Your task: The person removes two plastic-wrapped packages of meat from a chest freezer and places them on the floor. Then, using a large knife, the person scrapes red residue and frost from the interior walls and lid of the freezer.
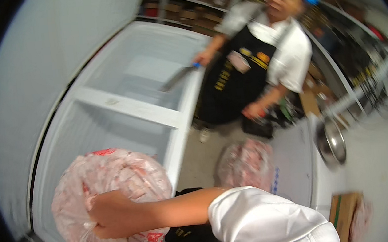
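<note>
My right hand [113,216] grips the bunched top of a large clear plastic bag of pale pink meat [129,177]. Red print shows on the bag. It is over the near compartment of an open white chest freezer [173,158] and covers part of the rim; whether it rests on anything cannot be seen. My right arm reaches across from the lower right in a white sleeve. My left hand is out of view.
A co-worker in a black apron [235,77] stands beside the freezer, holding a broad-bladed knife [179,78] over it. A white divider [129,108] crosses the freezer. Another meat bag [246,165] is on the floor near a white chest [290,164]. A metal bowl [331,142] lies right.
</note>
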`<move>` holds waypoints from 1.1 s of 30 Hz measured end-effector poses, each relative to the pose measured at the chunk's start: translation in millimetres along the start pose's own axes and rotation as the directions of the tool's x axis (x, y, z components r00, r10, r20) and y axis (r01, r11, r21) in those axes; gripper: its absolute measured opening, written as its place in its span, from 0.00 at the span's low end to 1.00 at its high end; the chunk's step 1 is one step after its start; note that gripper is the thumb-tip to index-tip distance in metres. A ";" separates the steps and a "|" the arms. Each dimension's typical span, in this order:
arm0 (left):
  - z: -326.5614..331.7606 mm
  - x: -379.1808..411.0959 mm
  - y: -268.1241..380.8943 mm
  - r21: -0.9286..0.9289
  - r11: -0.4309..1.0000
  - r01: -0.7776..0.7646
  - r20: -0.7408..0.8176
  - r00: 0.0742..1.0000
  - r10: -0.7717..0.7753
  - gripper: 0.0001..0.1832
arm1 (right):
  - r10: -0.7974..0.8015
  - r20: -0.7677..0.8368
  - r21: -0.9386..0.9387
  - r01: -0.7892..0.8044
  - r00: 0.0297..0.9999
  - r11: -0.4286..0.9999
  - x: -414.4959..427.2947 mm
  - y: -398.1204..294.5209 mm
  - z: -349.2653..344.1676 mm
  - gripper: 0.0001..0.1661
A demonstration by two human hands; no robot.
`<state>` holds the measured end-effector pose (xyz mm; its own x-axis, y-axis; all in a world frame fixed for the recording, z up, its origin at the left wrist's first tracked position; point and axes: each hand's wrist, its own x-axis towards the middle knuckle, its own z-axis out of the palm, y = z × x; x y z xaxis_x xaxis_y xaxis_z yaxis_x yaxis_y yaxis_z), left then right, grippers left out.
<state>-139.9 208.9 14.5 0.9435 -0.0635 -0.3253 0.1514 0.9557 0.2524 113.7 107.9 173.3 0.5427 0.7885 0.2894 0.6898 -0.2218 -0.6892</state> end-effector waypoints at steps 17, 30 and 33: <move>67.9 32.8 -144.2 0.451 0.710 0.541 -0.251 0.840 -0.481 0.26 | 0.698 -0.352 0.164 -0.693 0.624 0.702 -346.2 1.6 -152.4 0.18; 169.2 240.2 -320.2 0.915 0.112 0.388 -0.341 0.892 -0.298 0.34 | 0.903 -0.429 0.510 -0.824 0.005 0.247 -575.9 182.5 -184.1 0.27; 158.2 241.6 -307.4 0.917 -0.050 0.396 -0.397 0.890 -0.223 0.28 | 0.934 -0.339 0.537 -0.839 -0.114 0.093 -623.9 228.7 -209.6 0.28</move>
<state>88.1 -145.8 2.5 0.6892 -0.1552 -0.7077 0.6366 -0.3367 0.6938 33.3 -555.0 -25.6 0.7450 -0.4915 -0.4510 -0.6483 -0.3740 -0.6632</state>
